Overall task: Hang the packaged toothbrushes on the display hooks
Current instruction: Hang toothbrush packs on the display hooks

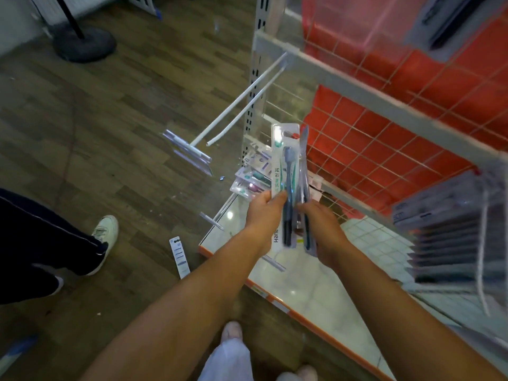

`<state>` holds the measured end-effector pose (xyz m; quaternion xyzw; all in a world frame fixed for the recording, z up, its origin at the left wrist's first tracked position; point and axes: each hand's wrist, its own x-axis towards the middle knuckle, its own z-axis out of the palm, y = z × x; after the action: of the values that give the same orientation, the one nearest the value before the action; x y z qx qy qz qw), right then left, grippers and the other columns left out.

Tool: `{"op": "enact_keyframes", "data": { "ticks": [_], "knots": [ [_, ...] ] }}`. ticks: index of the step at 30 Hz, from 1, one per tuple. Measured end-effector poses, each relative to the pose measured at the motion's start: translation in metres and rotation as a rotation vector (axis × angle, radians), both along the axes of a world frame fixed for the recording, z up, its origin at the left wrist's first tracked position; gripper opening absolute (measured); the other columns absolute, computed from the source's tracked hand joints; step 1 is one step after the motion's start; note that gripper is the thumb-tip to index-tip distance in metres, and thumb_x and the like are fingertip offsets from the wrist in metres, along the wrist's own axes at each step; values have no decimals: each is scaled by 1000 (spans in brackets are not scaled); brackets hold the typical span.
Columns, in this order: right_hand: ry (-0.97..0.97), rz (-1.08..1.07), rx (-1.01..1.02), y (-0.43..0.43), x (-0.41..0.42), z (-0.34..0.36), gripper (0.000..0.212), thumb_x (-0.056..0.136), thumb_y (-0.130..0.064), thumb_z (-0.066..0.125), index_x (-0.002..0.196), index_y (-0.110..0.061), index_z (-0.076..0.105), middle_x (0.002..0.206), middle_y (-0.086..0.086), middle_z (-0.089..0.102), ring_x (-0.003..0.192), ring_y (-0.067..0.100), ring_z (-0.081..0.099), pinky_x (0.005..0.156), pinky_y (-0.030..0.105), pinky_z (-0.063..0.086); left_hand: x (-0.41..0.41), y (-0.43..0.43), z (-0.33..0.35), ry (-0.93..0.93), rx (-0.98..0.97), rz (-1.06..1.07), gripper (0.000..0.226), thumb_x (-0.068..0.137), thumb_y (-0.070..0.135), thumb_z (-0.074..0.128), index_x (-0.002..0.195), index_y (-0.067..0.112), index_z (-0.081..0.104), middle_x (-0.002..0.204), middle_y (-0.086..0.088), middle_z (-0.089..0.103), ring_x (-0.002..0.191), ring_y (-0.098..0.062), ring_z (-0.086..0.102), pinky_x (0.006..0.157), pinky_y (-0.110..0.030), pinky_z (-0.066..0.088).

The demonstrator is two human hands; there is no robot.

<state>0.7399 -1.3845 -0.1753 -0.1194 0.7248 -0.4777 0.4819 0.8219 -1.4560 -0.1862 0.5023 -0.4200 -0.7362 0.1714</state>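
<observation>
Both hands (291,213) hold toothbrush packs (286,174) upright between them.

The front toothbrush pack (278,171) reads "炫彩" down its card — and "Hane", cut off, near the bottom.

Open air around the bare display hook (237,99) past the shelf's (316,284) left edge; wire grid (384,149) behind, stacked packs (450,237) at right.
</observation>
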Motion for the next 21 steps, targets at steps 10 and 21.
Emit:
{"op": "enact_keyframes", "data": {
  "ticks": [10, 21],
  "knots": [
    [-216, -202, -228, 34, -3, 82, 30, 94, -12, 38, 101, -13, 67, 80, 7, 74, 77, 21, 70, 83, 40, 55, -10, 17, 77, 68, -172, -47, 12, 97, 24, 55, 91, 25, 65, 87, 5, 71, 83, -13, 68, 60, -20, 53],
    [-133, -188, -323, 79, -19, 132, 48, 87, 11, 37, 123, -13, 57, 110, 12, 69, 92, 24, 68, 68, 33, 56, -17, 36, 133, 101, -33, -275, 24, 94, 23, 59, 115, 12, 65, 103, -10, 74, 98, -30, 70, 89, -50, 55]
  ]
}}
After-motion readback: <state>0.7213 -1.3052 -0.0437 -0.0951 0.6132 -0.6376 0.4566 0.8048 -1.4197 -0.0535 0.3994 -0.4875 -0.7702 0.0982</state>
